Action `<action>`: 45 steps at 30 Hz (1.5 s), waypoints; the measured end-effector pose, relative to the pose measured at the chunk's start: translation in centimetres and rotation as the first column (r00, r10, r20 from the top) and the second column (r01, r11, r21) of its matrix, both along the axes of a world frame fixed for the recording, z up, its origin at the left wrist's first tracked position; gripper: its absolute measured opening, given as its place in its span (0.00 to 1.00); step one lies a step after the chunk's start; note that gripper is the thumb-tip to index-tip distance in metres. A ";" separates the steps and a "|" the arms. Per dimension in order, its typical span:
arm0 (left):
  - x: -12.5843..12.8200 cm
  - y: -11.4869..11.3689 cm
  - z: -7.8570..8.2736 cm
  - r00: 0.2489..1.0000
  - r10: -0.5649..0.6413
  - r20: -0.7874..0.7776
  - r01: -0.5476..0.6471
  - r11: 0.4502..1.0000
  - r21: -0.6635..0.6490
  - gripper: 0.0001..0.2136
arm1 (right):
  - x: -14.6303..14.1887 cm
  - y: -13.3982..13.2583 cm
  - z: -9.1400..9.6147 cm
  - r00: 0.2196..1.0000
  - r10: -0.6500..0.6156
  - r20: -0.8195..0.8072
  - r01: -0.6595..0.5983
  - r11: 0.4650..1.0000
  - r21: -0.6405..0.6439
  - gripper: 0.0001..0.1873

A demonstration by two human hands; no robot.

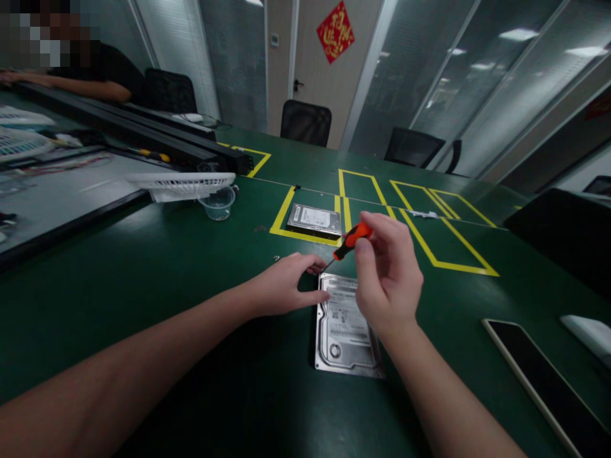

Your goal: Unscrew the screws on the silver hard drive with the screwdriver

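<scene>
Lying flat, label up, at near center on the green table point(248, 401): drive point(351, 350). Its right side is partly covered by the right hand point(389, 273). Screwdriver point(352, 238) is grasped in that hand by the red-black handle, tilted, with the tip brought to the drive's far left corner. Left edge of the drive is met by the left hand point(284, 286): thumb laid on the top face, fingertips bunched at the same corner beside the tip. Whether anything is pinched there, cannot tell.

Small metal bits point(276, 258) are seen on the table, left of the fingers. Farther off, a second drive point(315, 218) is framed by yellow tape point(305, 238). Clear cup point(218, 211) is placed to the far left, next to the white basket point(186, 183). Black rails point(157, 137) are laid beyond it. Phone point(539, 375) is set screen up at near right. Dark sleeve point(121, 70) of another person is seen at far left; chair point(305, 122) and door point(315, 89) are seen at the far side.
</scene>
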State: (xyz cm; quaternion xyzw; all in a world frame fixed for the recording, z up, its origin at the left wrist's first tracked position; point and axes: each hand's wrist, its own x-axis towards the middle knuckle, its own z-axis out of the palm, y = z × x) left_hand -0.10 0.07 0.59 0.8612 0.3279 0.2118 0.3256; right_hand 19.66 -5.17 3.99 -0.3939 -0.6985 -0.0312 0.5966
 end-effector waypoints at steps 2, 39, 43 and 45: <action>0.0 0.0 0.1 1.000 0.004 0.001 -0.004 1.000 -0.003 0.25 | -0.1 0.1 -0.1 1.000 -0.002 -0.020 0.002 1.000 0.010 0.20; 0.0 -0.1 0.2 1.000 -0.002 0.022 0.003 1.000 -0.013 0.25 | -0.1 0.2 -0.4 0.998 -0.002 -0.063 0.001 1.000 -0.002 0.21; 0.0 -0.1 0.2 1.000 -0.003 0.030 0.004 1.000 -0.014 0.25 | -0.1 -0.2 -0.4 0.994 0.051 -0.098 -0.056 0.997 -0.054 0.20; 0.1 -0.1 0.2 1.000 -0.001 0.027 0.001 1.000 -0.016 0.25 | -0.1 -0.1 -0.4 0.994 0.050 -0.099 -0.055 0.997 -0.047 0.21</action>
